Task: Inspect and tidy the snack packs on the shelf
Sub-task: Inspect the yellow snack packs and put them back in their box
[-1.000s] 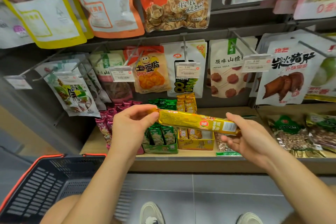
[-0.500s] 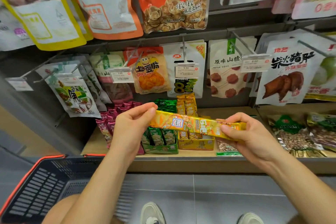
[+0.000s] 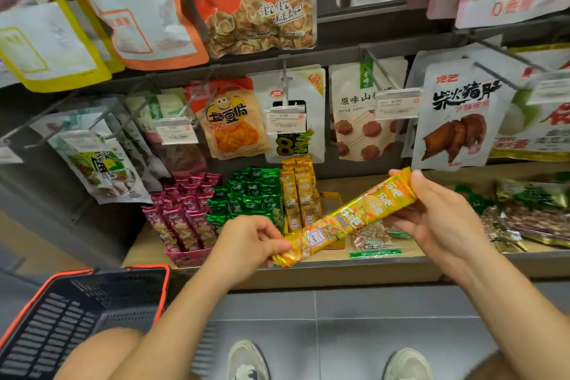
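Shows a long yellow snack pack [image 3: 348,218] held by both ends, slanting up rightward before pink packs [image 3: 182,220], green packs [image 3: 249,194] and yellow packs [image 3: 297,191] upright on the shelf [image 3: 339,270].

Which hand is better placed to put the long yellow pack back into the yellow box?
Probably the left hand: it pinches the end of the yellow pack right in front of the yellow box, while the right hand holds the far end, farther right.

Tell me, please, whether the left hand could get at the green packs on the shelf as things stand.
Probably, once freed: the left hand grips the low end of the yellow pack, which the right hand also holds. The green packs stand just beyond it, with nothing between.
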A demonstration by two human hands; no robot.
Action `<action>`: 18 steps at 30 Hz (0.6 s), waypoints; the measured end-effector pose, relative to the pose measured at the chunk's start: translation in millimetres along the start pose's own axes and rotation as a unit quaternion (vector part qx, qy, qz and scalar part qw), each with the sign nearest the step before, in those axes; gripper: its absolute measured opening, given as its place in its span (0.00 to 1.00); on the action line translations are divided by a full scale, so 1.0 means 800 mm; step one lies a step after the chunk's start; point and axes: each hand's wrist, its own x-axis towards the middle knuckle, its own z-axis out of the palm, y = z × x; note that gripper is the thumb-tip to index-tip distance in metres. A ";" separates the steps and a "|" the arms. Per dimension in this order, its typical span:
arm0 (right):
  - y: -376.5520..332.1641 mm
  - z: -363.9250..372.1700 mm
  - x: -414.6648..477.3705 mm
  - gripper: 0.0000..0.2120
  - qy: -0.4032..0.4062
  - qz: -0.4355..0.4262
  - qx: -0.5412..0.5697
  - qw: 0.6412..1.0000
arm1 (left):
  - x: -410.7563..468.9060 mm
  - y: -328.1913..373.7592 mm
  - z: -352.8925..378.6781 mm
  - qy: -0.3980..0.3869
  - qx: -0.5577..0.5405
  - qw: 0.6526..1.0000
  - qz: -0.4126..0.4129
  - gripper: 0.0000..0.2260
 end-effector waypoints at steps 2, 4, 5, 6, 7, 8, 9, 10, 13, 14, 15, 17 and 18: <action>-0.005 -0.005 0.000 0.16 0.019 -0.030 -0.023 0.999 | 0.001 0.000 0.020 -0.025 0.032 0.999 0.015 0.11; -0.009 -0.007 -0.001 0.14 0.003 -0.040 -0.011 0.999 | 0.003 0.000 0.035 -0.044 0.055 0.997 0.019 0.12; -0.011 -0.007 -0.003 0.13 -0.024 -0.043 -0.005 0.999 | 0.005 0.000 0.042 -0.054 0.068 0.996 0.020 0.13; -0.012 -0.008 -0.005 0.10 -0.056 -0.047 -0.006 0.997 | 0.007 -0.001 0.048 -0.062 0.085 0.994 0.023 0.14; -0.013 -0.010 -0.006 0.08 -0.078 -0.054 -0.021 0.995 | 0.009 -0.002 0.053 -0.070 0.109 0.991 0.028 0.14; -0.013 -0.012 -0.006 0.09 -0.086 -0.063 -0.055 0.993 | 0.010 -0.003 0.059 -0.080 0.140 0.986 0.036 0.15; -0.014 -0.014 -0.006 0.10 -0.082 -0.072 -0.096 0.989 | 0.011 -0.003 0.064 -0.093 0.176 0.979 0.048 0.15; -0.014 -0.015 -0.005 0.12 -0.078 -0.081 -0.131 0.985 | 0.012 -0.003 0.069 -0.107 0.215 0.969 0.066 0.14; -0.017 -0.011 -0.003 0.14 -0.101 -0.116 -0.195 0.969 | 0.018 0.002 0.079 -0.129 0.343 0.920 0.137 0.10; -0.018 -0.009 -0.003 0.14 -0.110 -0.141 -0.234 0.956 | 0.020 0.005 0.082 -0.133 0.379 0.903 0.151 0.09; -0.019 -0.007 -0.004 0.15 -0.116 -0.169 -0.276 0.939 | 0.024 0.009 0.084 -0.139 0.404 0.890 0.159 0.07; -0.020 -0.002 -0.005 0.18 -0.117 -0.212 -0.332 0.912 | 0.034 0.016 0.087 -0.150 0.435 0.871 0.172 0.03; -0.020 0.001 -0.004 0.19 -0.109 -0.224 -0.343 0.906 | 0.040 0.020 0.086 -0.154 0.444 0.864 0.181 0.03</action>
